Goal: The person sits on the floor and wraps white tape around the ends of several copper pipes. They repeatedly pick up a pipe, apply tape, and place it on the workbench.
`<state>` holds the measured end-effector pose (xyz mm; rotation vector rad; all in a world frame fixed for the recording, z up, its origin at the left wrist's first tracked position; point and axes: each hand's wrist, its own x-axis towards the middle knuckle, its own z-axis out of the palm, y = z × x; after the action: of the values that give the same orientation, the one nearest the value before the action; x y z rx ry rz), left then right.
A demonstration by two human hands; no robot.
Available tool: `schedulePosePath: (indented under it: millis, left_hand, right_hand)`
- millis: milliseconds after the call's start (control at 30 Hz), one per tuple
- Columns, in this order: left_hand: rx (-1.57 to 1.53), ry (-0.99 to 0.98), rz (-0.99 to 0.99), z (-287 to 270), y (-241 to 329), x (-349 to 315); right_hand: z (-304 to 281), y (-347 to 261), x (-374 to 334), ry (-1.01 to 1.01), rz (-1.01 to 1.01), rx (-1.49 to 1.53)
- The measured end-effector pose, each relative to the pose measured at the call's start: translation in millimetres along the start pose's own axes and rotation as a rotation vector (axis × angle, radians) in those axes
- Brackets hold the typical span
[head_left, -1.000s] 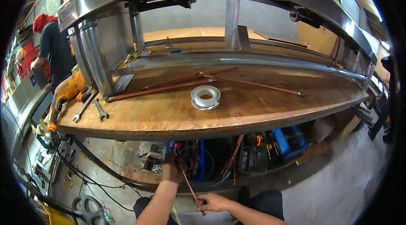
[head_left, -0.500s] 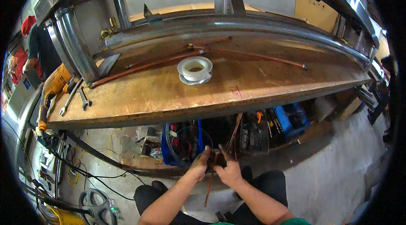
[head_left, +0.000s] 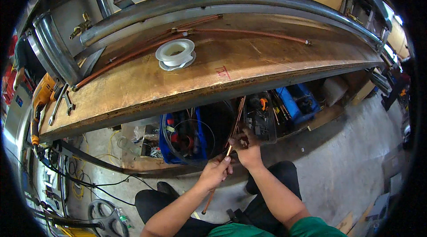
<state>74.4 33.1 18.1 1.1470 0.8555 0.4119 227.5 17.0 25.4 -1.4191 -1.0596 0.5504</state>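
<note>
My left hand (head_left: 216, 173) is closed round a thin copper tube (head_left: 209, 200). The tube slants between my knees, its lower end sticking out below the hand and its bright upper end above the thumb. My right hand (head_left: 247, 150) is just above and to the right, its fingers curled at the tube's upper end. Whatever lies between those darkened fingers is too small to make out. Behind the right hand, a bundle of thin copper rods (head_left: 239, 112) leans among the bins under the bench.
On the wooden bench (head_left: 147, 99) lie a white spool (head_left: 182, 62), long copper pipes (head_left: 267, 36), wrenches (head_left: 67, 103) and an orange power tool (head_left: 43, 92). Below are blue bins (head_left: 202, 141) and a tray of small parts (head_left: 262, 125). Black cables (head_left: 106, 185) cross the floor at left.
My hands have drawn apart: the left is lower on the tube, the right has turned with its fingers curled at the upper end. The view has shifted, so the bench appears higher and further left.
</note>
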Motion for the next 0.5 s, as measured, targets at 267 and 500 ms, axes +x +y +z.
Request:
schedulePosePath:
  millis: [267,500]
  left_hand:
    - [-0.175,0.257,0.024,27.0,2.8,16.8]
    - [0.006,0.360,0.054,44.4,-11.1,32.5]
  right_hand:
    - [22.3,24.9,4.0,-0.162,0.522,0.553]
    - [19.7,39.6,8.2,-0.039,0.573,0.606]
